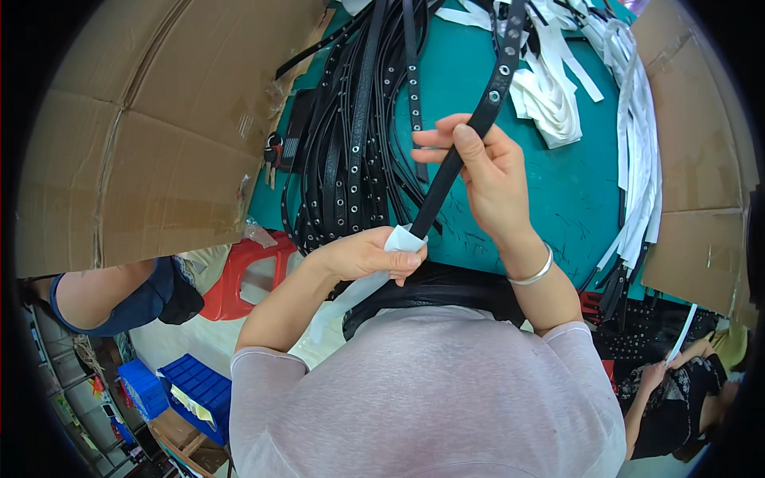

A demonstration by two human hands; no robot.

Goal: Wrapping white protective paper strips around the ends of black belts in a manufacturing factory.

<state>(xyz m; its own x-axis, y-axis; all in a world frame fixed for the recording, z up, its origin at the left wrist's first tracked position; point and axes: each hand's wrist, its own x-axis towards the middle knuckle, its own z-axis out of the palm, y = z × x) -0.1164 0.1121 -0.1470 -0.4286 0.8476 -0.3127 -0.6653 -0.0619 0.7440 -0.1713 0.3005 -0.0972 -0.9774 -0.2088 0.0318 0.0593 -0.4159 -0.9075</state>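
Counter [562, 191] sits between two cardboard panels [175, 119], left and right; open green patch right of right hand [496, 171]. One black strap [440, 191], narrow, silver eyelets up its far part, slants over counter's near edge. Left hand [368, 253] closed on its white-wrapped near end; right pinches it higher, other fingers loosely spread.
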